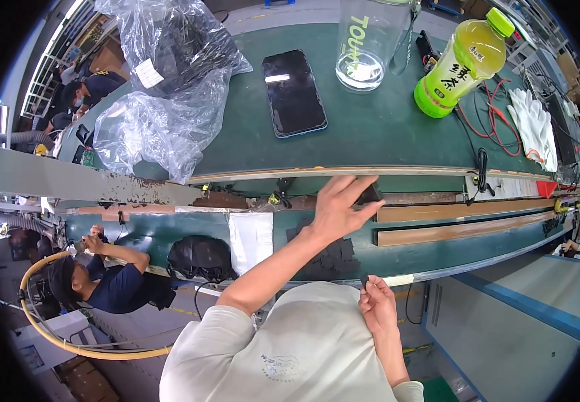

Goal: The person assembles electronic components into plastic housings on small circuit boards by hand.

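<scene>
Left hand [339, 206] reaches to the front edge of the green counter [370, 127], its grip pinching a small black block [370, 194], partly hidden by the fingers. Right hand [377, 301], near the chest, pinches a tiny dark piece [365, 279], hard to make out. Crinkled clear plastic bags [162, 127] overhang the counter edge; a glossy black phone [293, 92] lies flat.

bench top [383, 127]: dark green | phone [294, 92] at 12 o'clock: black | bottle [459, 61] at 1 o'clock: yellow-green, green cap | gloves [535, 125]: white | shirt [303, 348]: off-white
</scene>
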Demonstrator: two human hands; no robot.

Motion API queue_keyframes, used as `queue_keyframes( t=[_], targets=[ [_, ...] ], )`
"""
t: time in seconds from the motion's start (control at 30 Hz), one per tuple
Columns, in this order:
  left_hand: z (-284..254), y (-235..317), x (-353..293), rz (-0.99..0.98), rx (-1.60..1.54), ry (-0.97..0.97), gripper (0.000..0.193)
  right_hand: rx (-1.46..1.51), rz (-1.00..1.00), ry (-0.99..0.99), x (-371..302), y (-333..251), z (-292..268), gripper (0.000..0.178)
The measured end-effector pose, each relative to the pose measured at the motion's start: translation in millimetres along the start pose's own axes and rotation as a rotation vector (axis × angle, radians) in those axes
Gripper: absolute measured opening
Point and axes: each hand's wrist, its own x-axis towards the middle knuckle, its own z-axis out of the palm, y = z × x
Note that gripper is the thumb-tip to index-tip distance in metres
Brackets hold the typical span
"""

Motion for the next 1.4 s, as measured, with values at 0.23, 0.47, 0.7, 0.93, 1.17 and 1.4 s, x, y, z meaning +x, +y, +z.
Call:
queue_keyframes(
  t=[0.23,0.47,0.7,0.93,1.17,1.4],
  targets=[
    [-57,-42,-8,-0.712,0.286,-0.192,0.031,0.002,-0.006,0.020,8,2,-5,0.013],
    [-133,-131,-28,-0.198,0.439,0.270,0.021,0.025,0.007,0.008,14,6,-12,0.014],
    [-143,-103,-27,-0.740,-0.412,0.341,0.022,-0.020,0.014,-0.012,18,4,0,0.015],
    [-98,-32,-30,-0.797,-0.835,-0.088,0.048,-0.087,-0.064,-0.018,13,8,6,0.014],
    [-54,24,-43,-0.965,-1.073,-0.339,0.067,-0.345,-0.534,0.135,-8,-35,39,0.012],
    [-34,55,-47,-0.940,-1.058,-0.521,0.071,-0.578,-0.873,0.041,-27,-78,64,0.013]
  ],
)
